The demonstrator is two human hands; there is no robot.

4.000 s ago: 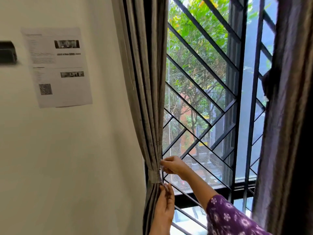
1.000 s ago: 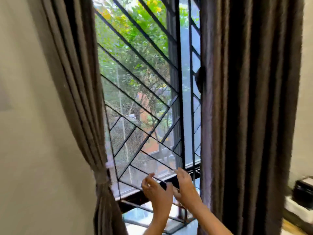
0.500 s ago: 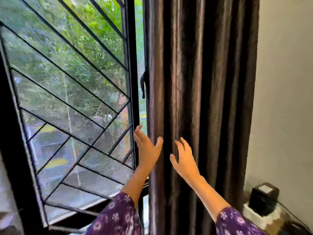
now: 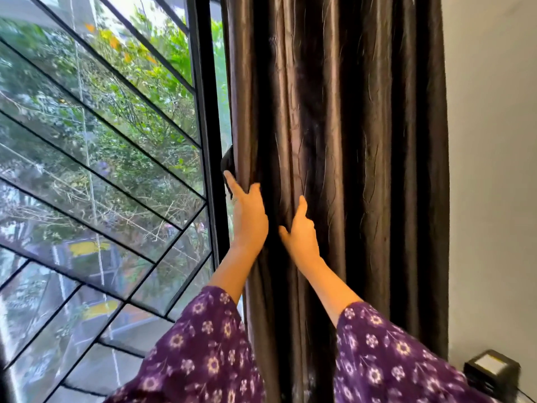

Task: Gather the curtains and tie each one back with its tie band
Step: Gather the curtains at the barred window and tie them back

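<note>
Left grip [image 4: 250, 219] and right grip [image 4: 300, 234] have closed onto the curtain [image 4: 363, 141], no longer hovering short of it | left grip curls round its window-side edge, index finger straight; right grip just beside, at 3 o'clock of it, fingers tucked into a fold | curtain hangs ungathered, centre to 1 o'clock; window grille [image 4: 116, 146] at 9 o'clock

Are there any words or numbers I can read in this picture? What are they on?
None can be read.
The small black box at the bottom right has a pale patch on top, too blurred to read.
The dark curtain and purple sleeves carry only patterns, no words.
</note>
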